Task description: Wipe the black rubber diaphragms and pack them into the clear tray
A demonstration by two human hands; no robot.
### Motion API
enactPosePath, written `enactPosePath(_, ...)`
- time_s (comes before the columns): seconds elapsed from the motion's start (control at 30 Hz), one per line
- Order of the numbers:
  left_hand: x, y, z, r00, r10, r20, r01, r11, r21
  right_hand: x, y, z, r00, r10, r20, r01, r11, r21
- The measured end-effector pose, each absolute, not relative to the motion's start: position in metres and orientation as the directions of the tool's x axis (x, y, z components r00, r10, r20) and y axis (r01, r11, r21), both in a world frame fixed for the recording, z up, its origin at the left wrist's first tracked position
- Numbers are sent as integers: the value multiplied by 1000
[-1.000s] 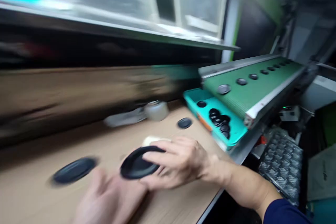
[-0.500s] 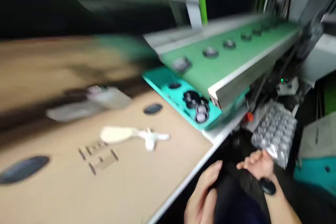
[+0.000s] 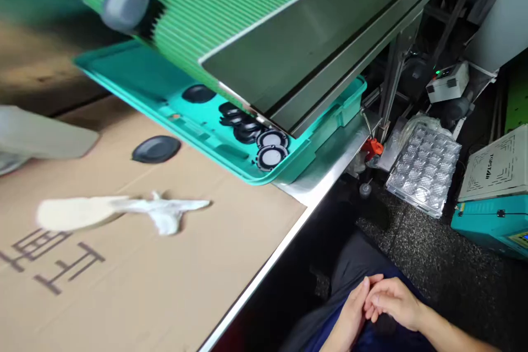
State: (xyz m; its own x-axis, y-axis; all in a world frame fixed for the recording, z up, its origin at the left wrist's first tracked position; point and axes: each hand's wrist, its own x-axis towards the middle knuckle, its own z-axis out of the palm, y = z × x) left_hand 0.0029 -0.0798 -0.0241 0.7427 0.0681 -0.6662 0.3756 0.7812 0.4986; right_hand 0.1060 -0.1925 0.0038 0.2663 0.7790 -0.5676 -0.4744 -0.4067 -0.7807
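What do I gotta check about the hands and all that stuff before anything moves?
1. Hands off the cardboard: ok; left hand and right hand are held together.
2. Hands empty: cannot tell; their inner sides are hidden.
3. Black disc lying flat: ok, beside the teal bin.
4. Pale-handled tool put down: ok, on the cardboard.
5. Green belt bare: not ok; two parts show on it.

Beyond the desk (image 3: pixel 173 297), a clear plastic tray (image 3: pixel 424 173) with rounded pockets lies above the dark speckled floor (image 3: pixel 408 247). Near it sits a white control box (image 3: pixel 447 85), its green light lit. At the right edge stands a teal machine housing (image 3: pixel 490 228) with a pale panel (image 3: pixel 497 168) lettered TOPSTAR. A blurred whitish container (image 3: pixel 41 135) occupies the desk's left.
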Motion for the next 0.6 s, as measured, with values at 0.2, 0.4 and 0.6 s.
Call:
enactPosePath(0.2,3,-69,-35,691,-33,-722,182,975,129,129,-187,18,96,949,-299,128,-310,-942)
enactPosePath(0.4,5,-63,-35,652,-64,-756,131,991,29,140,-199,23,-193,949,-249,357,-168,-919)
enactPosePath(0.6,9,-55,-31,528,-114,-841,157,987,-35,119,-202,-31,-94,967,-237,262,-206,-943)
